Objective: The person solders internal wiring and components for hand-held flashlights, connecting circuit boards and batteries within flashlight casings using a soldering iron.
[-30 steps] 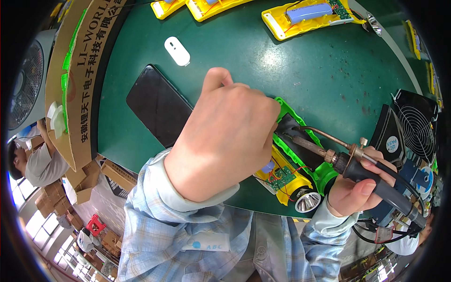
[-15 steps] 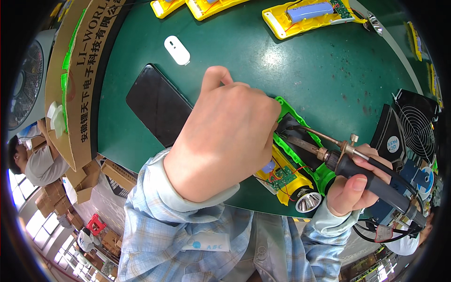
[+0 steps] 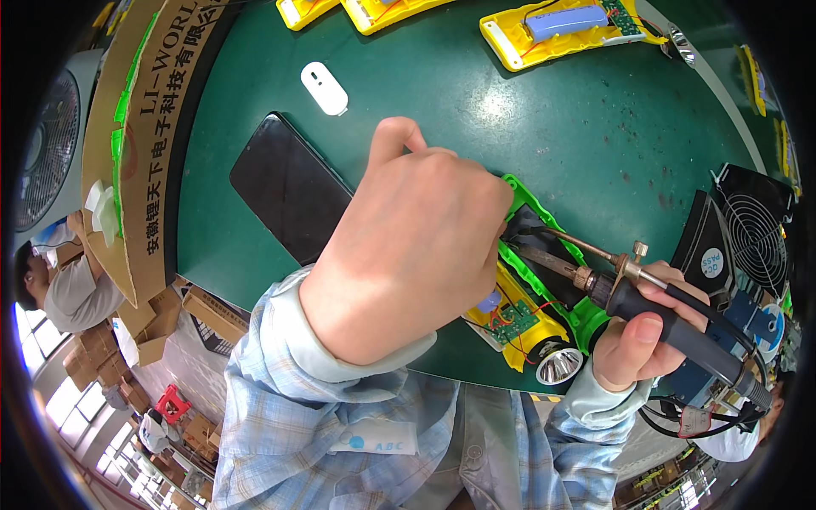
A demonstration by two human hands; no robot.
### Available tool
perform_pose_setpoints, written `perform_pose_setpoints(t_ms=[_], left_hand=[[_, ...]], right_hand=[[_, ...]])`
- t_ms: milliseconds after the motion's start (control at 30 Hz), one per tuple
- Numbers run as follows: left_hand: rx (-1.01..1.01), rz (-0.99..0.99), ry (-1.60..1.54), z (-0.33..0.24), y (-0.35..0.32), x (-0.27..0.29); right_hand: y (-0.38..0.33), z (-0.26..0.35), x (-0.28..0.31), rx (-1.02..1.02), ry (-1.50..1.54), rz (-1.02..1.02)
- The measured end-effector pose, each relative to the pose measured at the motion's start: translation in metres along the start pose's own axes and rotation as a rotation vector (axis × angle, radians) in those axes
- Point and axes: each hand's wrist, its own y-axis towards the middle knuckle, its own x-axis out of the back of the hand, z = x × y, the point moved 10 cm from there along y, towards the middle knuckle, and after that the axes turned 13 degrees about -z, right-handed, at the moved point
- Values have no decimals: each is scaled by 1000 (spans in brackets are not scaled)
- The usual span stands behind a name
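Over the last second the right hand (image 3: 625, 361), wrapped round a soldering iron (image 3: 688, 344), has swung the handle slightly leftward, its tip staying beside the left hand (image 3: 416, 238), whose fingers are hidden, so I can't tell what they hold; the work seems fixed on that one spot. Partly under that hand, a green shell (image 3: 586, 314) and a yellow shell (image 3: 516, 355) lie side by side near the wearer's edge of the green table (image 3: 586, 144). Beyond sit a phone (image 3: 289, 187) and another yellow casing (image 3: 510, 51), with a carton (image 3: 149, 170) and fan (image 3: 51, 153) leftward.
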Motion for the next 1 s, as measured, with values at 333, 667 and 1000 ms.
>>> perform_pose_setpoints(t_ms=[333,667,1000], left_hand=[[1,2,-15,3,-1,1],[9,-10,-17,3,-1,2],[16,-9,-6,4,-1,3]], right_hand=[[-1,2,-2,18,5,-26],[-1,2,-1,39,-23,12],[-1,4,-3,64,-18,-15]])
